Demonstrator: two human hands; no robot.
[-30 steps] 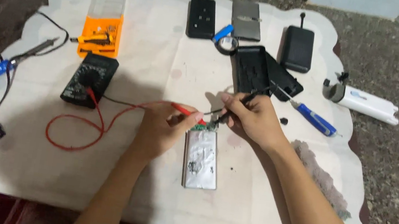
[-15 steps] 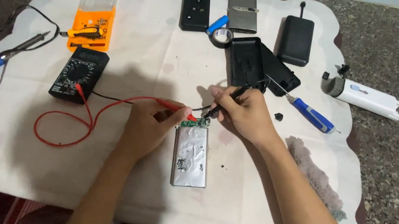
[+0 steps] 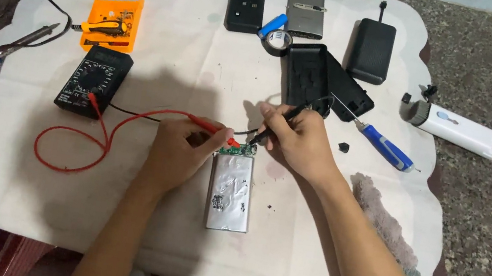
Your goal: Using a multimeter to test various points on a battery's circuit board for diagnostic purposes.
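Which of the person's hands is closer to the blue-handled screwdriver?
The right hand. It sits just left of the blue-handled screwdriver. The left hand is farther off, beyond the silver battery pack.

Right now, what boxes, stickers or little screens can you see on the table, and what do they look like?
Multimeter: left of the left hand, black slab with a round dial; its small screen is hard to make out.
Orange case: above the multimeter, orange tray with a clear lid, a screwdriver across it.
White device: far right on the bare floor, long, with a small blue patch.
Silver battery pack: between both hands, flat and plain, with no clear label.
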